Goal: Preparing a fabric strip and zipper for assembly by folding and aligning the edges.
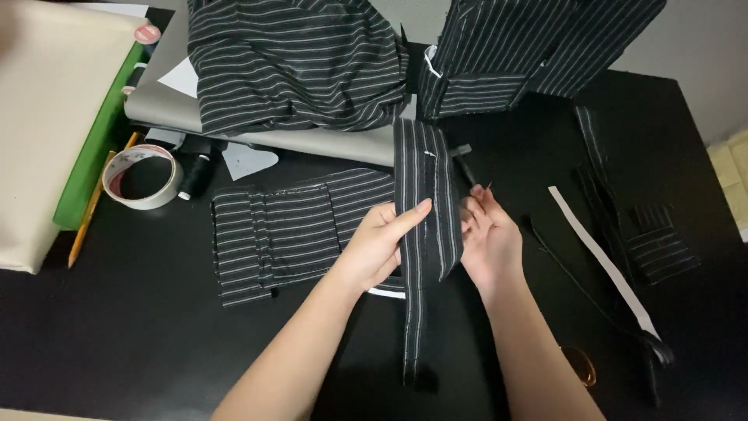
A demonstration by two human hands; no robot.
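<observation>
Black white-striped fabric strip (425, 226), black table (117, 335), green folder (97, 140), white tape roll (142, 178)

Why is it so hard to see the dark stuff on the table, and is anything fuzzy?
Head view: the table is black and the striped strip is dark too, so black parts blend in; the hands, left and right, look sharp and evenly lit; the top left corner is a pale blur; the tape roll and white paper strip stand out brightly.

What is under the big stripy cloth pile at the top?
Under the striped cloth pile lies a grey sheet, its edge sticking out below, with a white paper corner at the left. Whatever else sits beneath is covered by the cloth.
</observation>
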